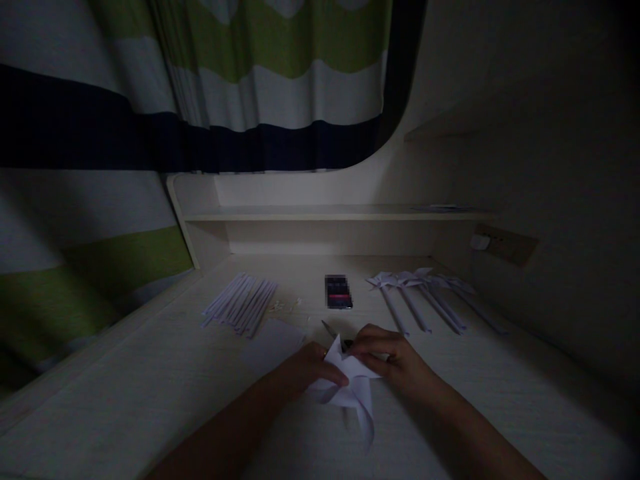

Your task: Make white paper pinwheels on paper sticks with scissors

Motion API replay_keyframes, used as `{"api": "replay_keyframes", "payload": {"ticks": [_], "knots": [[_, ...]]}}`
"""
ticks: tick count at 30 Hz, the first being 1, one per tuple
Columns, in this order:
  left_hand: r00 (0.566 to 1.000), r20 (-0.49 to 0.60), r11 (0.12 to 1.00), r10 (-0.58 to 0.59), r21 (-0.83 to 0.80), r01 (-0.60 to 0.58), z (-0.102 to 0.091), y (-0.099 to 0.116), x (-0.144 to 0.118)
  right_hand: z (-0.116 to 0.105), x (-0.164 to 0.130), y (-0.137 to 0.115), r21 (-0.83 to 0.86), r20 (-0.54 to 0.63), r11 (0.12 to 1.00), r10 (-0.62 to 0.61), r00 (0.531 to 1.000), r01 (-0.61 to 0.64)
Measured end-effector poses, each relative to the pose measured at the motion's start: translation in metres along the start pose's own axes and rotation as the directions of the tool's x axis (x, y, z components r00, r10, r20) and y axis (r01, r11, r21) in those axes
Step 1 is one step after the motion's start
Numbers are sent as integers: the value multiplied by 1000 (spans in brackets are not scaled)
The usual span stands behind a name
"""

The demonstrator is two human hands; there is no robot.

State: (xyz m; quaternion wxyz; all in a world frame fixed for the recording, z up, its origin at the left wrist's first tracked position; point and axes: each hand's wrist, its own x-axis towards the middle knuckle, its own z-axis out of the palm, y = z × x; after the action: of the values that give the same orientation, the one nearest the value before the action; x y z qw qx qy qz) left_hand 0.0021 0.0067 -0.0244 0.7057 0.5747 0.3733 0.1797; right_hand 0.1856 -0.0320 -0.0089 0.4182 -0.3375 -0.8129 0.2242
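A white paper pinwheel (pixel 356 392) is held between both hands just above the desk, its blades folded and curling. My left hand (pixel 316 365) grips it from the left, the thumb pressed near its centre. The fingers of my right hand (pixel 387 353) pinch the paper at its upper right. Partly hidden behind the pinwheel and my right hand lies a pair of scissors (pixel 329 328), a blade pointing up and left. A stack of white paper squares (pixel 273 343) rests on the desk beyond my left forearm.
Many rolled paper sticks (pixel 240 303) lie side by side at the left, with small pale bits (pixel 287 305) beside them. A phone (pixel 339 292) lies at the back middle. Several finished pinwheels on sticks (pixel 413 303) lie at the right. A shelf (pixel 325 213) runs behind.
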Motion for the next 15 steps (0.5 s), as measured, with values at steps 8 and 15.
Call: {"api": "replay_keyframes", "payload": {"ticks": [8, 15], "knots": [[999, 41, 997, 26, -74, -23, -1, 4, -1, -7, -3, -3, -191, 145, 973, -105, 984, 132], [998, 58, 993, 6, -120, 1, -3, 0, 0, -7, -2, -9, -275, 198, 947, -111, 974, 164]]}}
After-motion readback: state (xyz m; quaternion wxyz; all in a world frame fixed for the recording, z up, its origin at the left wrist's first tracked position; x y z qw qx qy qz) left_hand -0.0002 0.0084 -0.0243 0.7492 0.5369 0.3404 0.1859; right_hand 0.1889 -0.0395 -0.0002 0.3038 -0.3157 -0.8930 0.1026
